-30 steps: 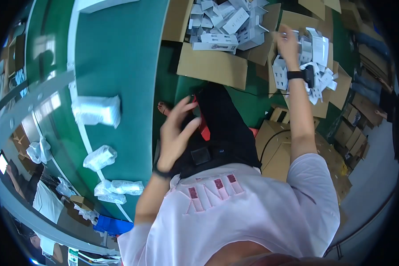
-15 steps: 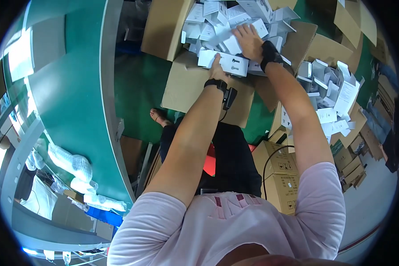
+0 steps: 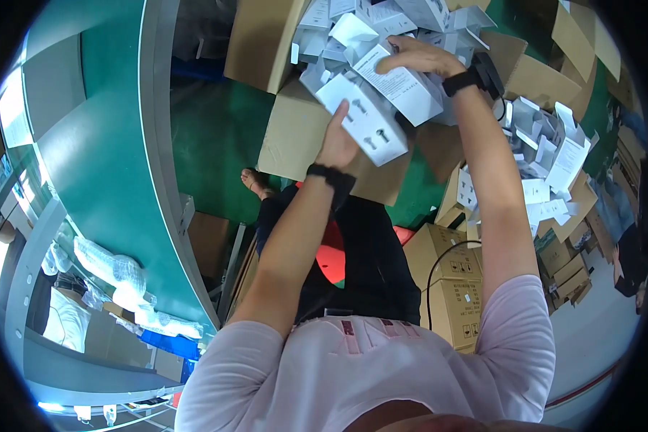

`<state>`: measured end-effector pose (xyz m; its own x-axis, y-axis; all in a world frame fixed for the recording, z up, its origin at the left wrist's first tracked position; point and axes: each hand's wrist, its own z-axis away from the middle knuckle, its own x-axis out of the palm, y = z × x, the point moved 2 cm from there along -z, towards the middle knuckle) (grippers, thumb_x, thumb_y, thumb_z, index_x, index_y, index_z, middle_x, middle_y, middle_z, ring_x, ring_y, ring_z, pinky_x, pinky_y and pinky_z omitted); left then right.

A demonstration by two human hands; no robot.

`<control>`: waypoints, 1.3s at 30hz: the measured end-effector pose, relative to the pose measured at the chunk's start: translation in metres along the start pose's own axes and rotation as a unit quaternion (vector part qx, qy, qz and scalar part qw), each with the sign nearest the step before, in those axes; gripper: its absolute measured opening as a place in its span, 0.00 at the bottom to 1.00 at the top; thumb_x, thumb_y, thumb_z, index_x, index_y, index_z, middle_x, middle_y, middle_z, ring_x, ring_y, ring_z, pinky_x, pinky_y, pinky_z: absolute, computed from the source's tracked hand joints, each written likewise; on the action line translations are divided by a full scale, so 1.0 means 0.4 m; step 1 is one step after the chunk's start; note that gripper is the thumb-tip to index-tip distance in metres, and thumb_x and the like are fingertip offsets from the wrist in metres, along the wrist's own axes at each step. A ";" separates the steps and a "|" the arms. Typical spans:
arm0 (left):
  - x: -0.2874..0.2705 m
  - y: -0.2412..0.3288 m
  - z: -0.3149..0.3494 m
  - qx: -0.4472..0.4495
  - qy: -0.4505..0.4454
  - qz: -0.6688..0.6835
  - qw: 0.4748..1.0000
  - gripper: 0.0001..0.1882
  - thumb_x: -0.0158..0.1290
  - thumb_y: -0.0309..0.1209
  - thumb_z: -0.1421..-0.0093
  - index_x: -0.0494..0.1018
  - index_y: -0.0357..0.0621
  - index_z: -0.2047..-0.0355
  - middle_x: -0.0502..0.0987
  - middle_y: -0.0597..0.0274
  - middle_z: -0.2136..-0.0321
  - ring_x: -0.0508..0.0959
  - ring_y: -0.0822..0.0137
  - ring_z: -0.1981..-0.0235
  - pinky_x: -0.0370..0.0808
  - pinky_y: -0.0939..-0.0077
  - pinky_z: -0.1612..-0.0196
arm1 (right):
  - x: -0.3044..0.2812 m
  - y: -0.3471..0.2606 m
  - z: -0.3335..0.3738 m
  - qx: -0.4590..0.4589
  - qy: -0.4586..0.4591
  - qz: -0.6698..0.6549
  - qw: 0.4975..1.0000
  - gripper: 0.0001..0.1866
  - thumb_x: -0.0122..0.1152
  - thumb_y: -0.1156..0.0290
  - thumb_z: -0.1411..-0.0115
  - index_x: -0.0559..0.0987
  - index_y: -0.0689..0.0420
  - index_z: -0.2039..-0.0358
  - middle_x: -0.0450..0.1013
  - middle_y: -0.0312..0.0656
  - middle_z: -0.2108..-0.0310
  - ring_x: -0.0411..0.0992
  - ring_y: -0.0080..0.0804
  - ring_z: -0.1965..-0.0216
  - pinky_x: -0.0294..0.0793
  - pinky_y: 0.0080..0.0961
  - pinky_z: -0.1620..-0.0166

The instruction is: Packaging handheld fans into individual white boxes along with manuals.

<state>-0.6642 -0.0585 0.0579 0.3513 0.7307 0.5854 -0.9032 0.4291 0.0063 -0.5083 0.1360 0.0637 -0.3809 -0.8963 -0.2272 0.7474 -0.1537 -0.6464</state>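
While a long green table [image 3: 108,137] runs along the left side of the room, a green floor [image 3: 212,137] shows between it and the brown cardboard cartons. Wrapped packs [image 3: 115,266] lie on the table, and another person [image 3: 630,270] is near the right edge. There are two open cartons, a near one [image 3: 291,133] and a right one [image 3: 583,196], both full of small white boxes (too jumbled to count). Two closed cartons [image 3: 443,252] stand beside the person's legs.

Two boxes are in the two hands, over the near carton. The left hand [image 3: 337,147] is clamped on a white picture box [image 3: 371,133], thumb on top. The right hand [image 3: 425,57] grips a white print box [image 3: 403,86]. The hands are apart, but their boxes overlap. One shows little dark pictures; the other has rows of tiny print, too small to read. The closed cartons have dark marks.
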 end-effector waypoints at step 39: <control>0.140 0.768 1.233 0.486 -0.002 -0.230 0.843 0.28 0.60 0.41 0.45 0.67 0.31 0.52 0.77 0.60 0.64 0.77 0.73 0.65 0.75 0.78 0.62 | 0.457 -1.376 0.479 -0.223 0.316 0.027 0.922 0.38 0.68 0.50 0.52 0.68 0.66 0.51 0.74 0.55 0.57 0.74 0.43 0.55 0.71 0.31 0.53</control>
<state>-1.0437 -0.1477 0.4925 0.7212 0.6023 0.3422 -0.4472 0.0274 0.8940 -0.8850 -0.0229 0.5177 -0.6956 -0.4553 -0.5557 0.5306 0.1958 -0.8247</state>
